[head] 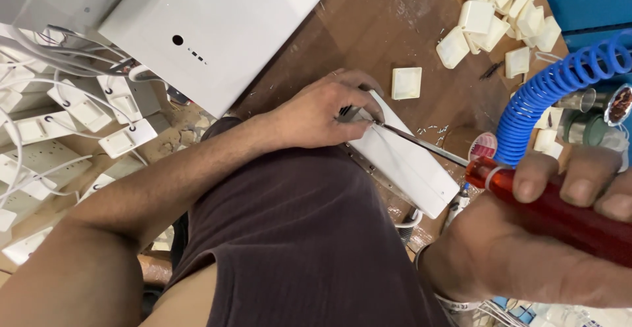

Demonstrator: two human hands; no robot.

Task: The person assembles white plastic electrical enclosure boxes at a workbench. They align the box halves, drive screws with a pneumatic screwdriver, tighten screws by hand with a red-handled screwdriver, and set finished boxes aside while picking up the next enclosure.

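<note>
Closest to the camera, the right hand [526, 235] has its grip closed around a red-handled screwdriver [559, 215]; the thin shaft reaches the white rectangular box [408, 159] lying on the wooden surface [395, 18]. Left hand [322, 113] pinches this box at its upper end. White plastic pieces [500, 11] lie loose nearby, beside a blue coiled hose [553, 83].

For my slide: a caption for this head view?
Right hand drives red-handled screwdriver into flat white plastic casing, steadied by left hand.
</note>
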